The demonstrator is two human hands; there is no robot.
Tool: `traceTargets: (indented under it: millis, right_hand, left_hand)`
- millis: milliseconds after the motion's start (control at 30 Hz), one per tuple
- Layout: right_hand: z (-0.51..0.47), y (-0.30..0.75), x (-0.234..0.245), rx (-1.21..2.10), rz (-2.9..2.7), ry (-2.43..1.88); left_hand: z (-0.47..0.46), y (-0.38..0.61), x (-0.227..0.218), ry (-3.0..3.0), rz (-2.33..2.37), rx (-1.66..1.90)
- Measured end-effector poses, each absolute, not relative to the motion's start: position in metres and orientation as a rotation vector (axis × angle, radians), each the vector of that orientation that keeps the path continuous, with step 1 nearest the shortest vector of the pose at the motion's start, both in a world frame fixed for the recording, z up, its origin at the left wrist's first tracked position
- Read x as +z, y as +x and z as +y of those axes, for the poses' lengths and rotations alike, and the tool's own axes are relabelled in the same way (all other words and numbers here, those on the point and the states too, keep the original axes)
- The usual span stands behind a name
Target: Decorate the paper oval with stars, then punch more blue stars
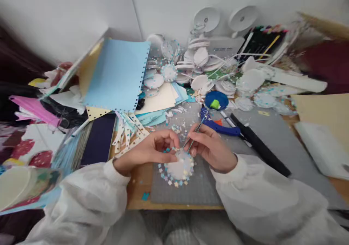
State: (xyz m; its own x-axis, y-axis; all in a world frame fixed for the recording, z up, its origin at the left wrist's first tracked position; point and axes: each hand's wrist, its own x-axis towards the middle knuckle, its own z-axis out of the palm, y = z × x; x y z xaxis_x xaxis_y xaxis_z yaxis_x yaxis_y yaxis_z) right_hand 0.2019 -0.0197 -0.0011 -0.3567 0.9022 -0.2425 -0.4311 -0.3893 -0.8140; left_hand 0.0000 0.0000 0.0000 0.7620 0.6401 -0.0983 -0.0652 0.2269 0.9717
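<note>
Over the near part of the grey mat (185,197), front and centre, the star-rimmed white disc (177,169) is facing up toward the wearer and, being round, is showing no long axis. Tweezers (190,145) are slanting in from the upper right, tips pointing down and left at the disc's far edge. Now the left hand (156,148): fingers curling, thumb lying over the disc's upper left, and it's pinching the rim there. The right hand (211,146) is closing around the tweezers, thumb and fingers gripping the legs, top end poking up near the blue glue gun (222,129). Left thumb and fingers are hiding part of the rim; blur is smudging the tweezer tips, so whether they're nipping a star, I can't tell. Nor whether the disc is touching the mat. White sleeves (259,197) are running off the bottom edge, cut short.
</note>
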Motion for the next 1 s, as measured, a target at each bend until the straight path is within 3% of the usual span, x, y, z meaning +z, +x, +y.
traceTargets:
  millis: [1000]
  right_hand:
    - [-0.0213,0.2028,0.0024,1.698,-0.742,-0.711]
  left_hand:
    - [-0.0010,0.0020,-0.0021,1.650,0.696,0.521]
